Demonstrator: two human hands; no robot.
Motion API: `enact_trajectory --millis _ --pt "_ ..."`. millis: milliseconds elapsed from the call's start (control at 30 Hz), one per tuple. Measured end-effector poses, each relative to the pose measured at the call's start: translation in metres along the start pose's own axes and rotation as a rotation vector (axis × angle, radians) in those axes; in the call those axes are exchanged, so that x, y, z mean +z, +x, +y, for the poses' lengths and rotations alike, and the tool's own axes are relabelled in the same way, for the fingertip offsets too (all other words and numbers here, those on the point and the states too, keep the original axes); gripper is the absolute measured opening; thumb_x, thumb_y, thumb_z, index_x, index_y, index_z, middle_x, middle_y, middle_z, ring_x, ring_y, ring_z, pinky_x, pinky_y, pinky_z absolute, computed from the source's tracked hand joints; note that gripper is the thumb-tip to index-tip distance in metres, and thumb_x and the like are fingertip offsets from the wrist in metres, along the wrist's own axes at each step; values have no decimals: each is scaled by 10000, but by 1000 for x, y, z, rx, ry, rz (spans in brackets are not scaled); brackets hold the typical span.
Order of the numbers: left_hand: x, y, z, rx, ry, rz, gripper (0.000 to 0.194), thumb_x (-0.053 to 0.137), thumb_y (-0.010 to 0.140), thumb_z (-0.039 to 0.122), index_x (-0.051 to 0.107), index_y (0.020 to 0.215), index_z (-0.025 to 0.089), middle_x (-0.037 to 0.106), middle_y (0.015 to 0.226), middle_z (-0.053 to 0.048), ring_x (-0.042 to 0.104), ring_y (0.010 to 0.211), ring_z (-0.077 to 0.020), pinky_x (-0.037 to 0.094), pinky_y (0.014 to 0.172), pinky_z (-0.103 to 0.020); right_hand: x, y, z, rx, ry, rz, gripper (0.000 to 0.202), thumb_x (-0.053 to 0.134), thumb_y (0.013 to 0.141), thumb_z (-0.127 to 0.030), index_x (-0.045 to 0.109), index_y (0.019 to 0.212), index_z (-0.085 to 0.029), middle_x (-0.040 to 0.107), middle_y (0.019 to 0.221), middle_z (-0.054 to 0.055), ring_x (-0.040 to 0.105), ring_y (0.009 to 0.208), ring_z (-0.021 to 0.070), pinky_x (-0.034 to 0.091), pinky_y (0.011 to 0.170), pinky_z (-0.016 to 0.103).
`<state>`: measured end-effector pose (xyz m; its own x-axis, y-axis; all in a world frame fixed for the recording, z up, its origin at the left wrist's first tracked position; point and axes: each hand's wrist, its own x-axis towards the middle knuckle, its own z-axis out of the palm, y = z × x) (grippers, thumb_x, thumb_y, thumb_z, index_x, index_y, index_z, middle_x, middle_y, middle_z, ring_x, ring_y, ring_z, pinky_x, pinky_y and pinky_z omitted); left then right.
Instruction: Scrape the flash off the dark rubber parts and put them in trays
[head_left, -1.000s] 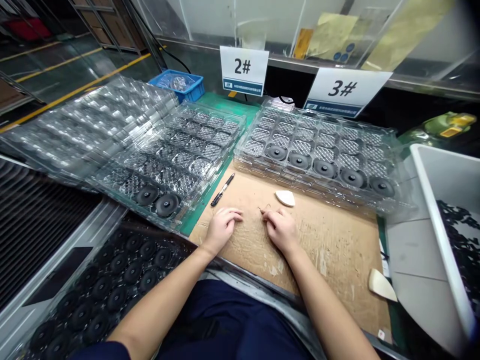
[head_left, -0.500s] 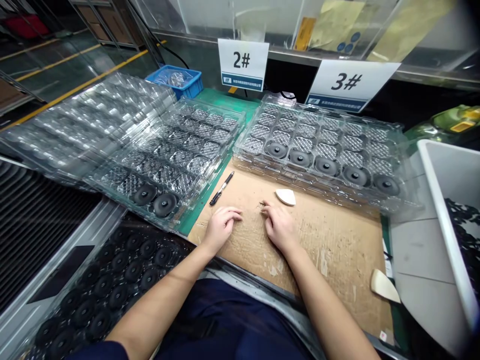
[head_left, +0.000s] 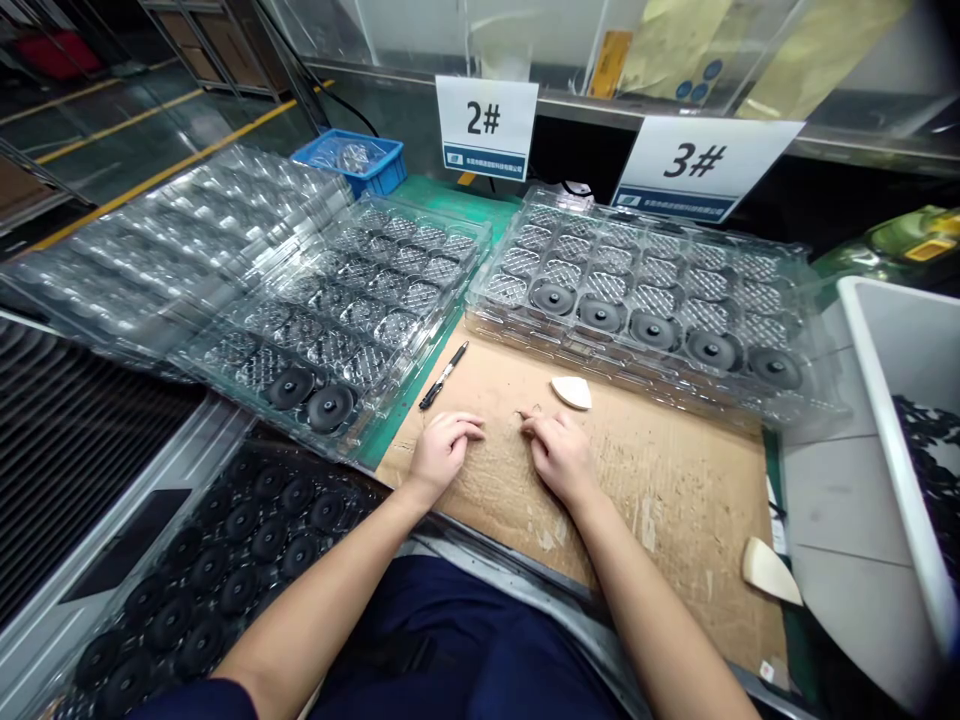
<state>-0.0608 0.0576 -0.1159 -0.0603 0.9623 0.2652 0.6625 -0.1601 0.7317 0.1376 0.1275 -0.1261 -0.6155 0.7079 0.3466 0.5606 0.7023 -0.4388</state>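
Note:
My left hand (head_left: 441,452) rests on the brown cardboard sheet (head_left: 622,500), its fingers loosely stretched to the right with nothing in them. A black pen (head_left: 444,376) lies just beyond it. Across a short gap, my right hand (head_left: 559,450) has its fingers bent together over the cardboard. At its fingertips shows a thin dark bit, too small to name. Close above this hand lies a cream, wedge-shaped piece (head_left: 571,392), apart from the fingers.
Clear plastic trays (head_left: 600,345) with several black round parts (head_left: 652,331) stand behind the cardboard. Another clear tray (head_left: 352,350) is at left, above a tray of black discs (head_left: 240,522). A white bin (head_left: 862,400) stands right, near a second cream piece (head_left: 771,572). A blue basket (head_left: 386,175) sits behind.
The fingers of my right hand have shifted very slightly, and the small dark bit at their tips sits a little lower and further left. My left hand stays in place.

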Motion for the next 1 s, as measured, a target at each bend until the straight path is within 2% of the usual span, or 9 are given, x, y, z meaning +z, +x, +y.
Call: enact_trajectory --millis 233,1000 --pt "0 -1 0 -4 2 -3 164 498 863 262 615 846 148 635 963 -49 580 935 -171 464 849 -404 0 -1 1 -22 3 3 132 486 888 -236 587 897 -152 597 998 40 558 831 132 468 757 316" --pt "0 -1 1 -7 1 -3 165 499 862 263 616 838 148 637 955 -48 582 933 -171 463 850 -404 0 1 -1 -50 -38 22 132 492 888 -238 589 889 -148 601 986 39 570 823 127 484 750 316"
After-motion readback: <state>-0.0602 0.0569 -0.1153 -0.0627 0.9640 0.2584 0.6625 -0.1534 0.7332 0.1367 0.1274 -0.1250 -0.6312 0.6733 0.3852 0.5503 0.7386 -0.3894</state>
